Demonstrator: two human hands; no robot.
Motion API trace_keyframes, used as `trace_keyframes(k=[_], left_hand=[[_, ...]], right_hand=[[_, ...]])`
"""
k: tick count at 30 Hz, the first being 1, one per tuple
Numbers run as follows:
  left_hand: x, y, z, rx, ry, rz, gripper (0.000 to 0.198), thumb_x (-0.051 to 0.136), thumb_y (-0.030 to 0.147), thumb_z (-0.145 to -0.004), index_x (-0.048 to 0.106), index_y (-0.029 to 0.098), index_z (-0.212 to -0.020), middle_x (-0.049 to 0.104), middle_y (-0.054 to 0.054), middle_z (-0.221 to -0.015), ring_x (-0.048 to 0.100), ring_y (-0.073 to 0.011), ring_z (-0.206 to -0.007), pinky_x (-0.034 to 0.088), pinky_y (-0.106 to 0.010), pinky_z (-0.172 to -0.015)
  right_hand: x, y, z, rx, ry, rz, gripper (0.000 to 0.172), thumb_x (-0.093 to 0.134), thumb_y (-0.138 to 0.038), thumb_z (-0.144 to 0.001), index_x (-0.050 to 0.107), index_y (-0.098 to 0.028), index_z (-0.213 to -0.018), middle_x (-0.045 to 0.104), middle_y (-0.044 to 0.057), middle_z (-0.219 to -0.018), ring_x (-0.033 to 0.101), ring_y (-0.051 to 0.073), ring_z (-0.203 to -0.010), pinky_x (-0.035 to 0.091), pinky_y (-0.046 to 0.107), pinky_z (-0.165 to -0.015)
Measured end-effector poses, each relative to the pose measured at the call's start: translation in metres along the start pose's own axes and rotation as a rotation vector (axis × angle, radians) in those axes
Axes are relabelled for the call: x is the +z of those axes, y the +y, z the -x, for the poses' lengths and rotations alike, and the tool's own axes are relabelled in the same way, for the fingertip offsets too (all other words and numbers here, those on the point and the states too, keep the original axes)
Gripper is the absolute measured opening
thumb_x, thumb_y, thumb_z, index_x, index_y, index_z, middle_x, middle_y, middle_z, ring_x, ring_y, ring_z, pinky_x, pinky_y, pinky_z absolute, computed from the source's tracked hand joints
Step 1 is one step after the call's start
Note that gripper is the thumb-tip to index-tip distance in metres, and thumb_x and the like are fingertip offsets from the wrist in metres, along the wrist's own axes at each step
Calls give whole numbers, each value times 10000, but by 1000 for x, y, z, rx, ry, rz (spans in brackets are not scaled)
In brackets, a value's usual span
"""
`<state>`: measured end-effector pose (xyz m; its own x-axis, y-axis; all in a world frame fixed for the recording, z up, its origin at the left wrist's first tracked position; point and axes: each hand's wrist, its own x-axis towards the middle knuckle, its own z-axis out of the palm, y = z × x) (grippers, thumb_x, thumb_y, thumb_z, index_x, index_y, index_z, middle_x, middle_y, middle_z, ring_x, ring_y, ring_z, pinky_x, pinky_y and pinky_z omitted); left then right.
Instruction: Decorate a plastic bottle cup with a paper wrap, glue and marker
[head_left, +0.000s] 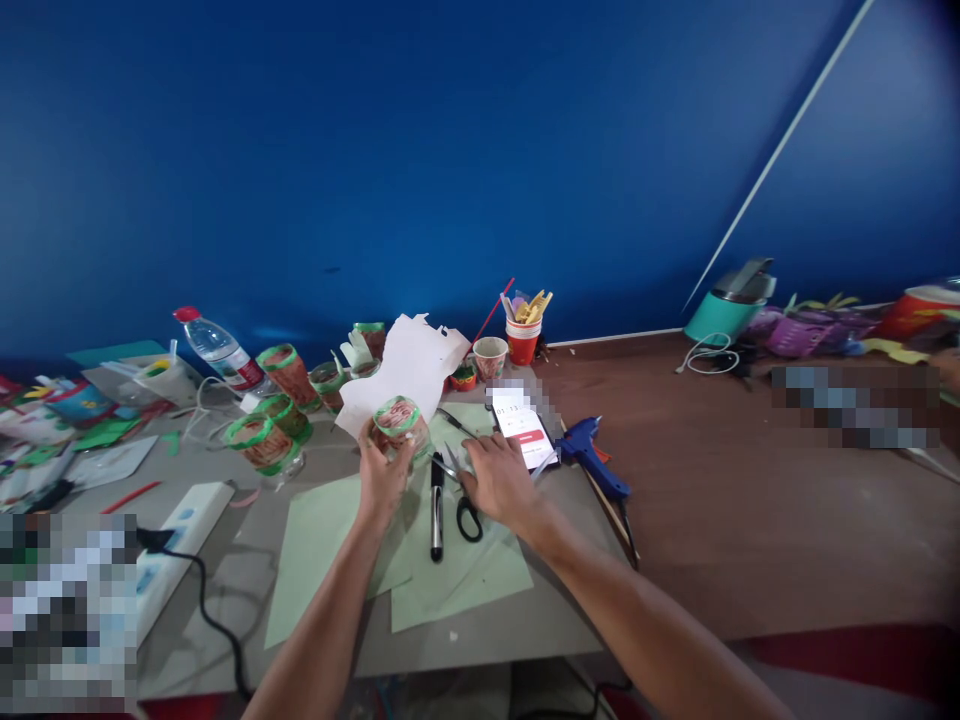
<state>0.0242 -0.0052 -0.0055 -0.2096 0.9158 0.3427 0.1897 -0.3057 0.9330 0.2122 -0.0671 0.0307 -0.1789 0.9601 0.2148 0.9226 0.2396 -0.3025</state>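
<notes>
My left hand [384, 475] is closed around a brown-painted cup [400, 418] with a green rim, tilted a little. My right hand [499, 478] lies just right of it, fingers stretched out over black-handled scissors [470, 522], partly covering them. Whether those fingers touch the scissors I cannot tell. Between my hands a black and silver marker [436, 510] rests on light green paper sheets [480, 590]. Behind the cup stands a torn white sheet [409, 360]. A phone [525, 430] with a lit timer screen lies beyond my right fingertips.
Several similar painted cups [262, 443] and a water bottle [221, 348] stand left. A blue glue gun [596, 455] lies right of the phone. A red cup [523, 340] holds sticks and scraps. A white power strip [184, 545] with a black cable is at front left.
</notes>
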Motion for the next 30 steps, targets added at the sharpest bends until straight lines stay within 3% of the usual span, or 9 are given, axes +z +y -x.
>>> trace_keyframes(k=[4, 10, 13, 20, 24, 30], left_hand=[[3, -3, 4, -19, -18, -6, 807, 681, 232, -714, 256, 194, -1398, 424, -176, -1422, 462, -287, -1282, 381, -451, -1058], [4, -6, 8, 19, -45, -14, 826, 718, 228, -691, 307, 256, -1408, 426, -114, -1428, 394, -281, -1333, 277, -457, -1126], [4, -3, 9, 38, -55, 9, 819, 717, 237, -704, 303, 250, -1410, 383, -127, -1457, 379, -277, -1343, 280, -447, -1125], [6, 3, 9, 87, -51, -36, 843, 733, 235, -673, 313, 192, -1402, 478, -156, -1345, 450, -288, -1276, 298, -457, -1106], [5, -1, 8, 31, -75, -108, 872, 743, 264, -664, 291, 214, -1408, 479, -166, -1336, 472, -309, -1248, 358, -495, -1045], [4, 0, 10, -39, -112, -178, 775, 722, 301, -702, 347, 220, -1375, 527, -174, -1291, 501, -312, -1223, 374, -499, -1020]], right_hand=[[0, -2, 4, -27, -64, 33, 236, 575, -317, -843, 600, -159, -1017, 668, 116, -1005, 538, 282, -995, 315, 367, -850], [3, -3, 4, -30, -90, 10, 211, 551, -261, -848, 568, -155, -1030, 689, 114, -974, 574, 267, -979, 296, 360, -844], [2, -3, 3, -24, -98, -10, 229, 543, -232, -846, 557, -152, -1060, 695, 110, -956, 590, 264, -970, 305, 353, -834], [1, -4, 2, -6, -82, -37, 267, 566, -280, -851, 568, -159, -1089, 663, 113, -1043, 582, 261, -1011, 325, 355, -863], [4, -3, 1, -10, -70, -48, 299, 586, -287, -841, 567, -154, -1109, 663, 113, -1030, 582, 271, -1014, 334, 368, -878], [9, 1, -3, 28, 49, -66, 392, 590, -307, -854, 521, -158, -1210, 633, 118, -1104, 563, 265, -1038, 351, 367, -894]])
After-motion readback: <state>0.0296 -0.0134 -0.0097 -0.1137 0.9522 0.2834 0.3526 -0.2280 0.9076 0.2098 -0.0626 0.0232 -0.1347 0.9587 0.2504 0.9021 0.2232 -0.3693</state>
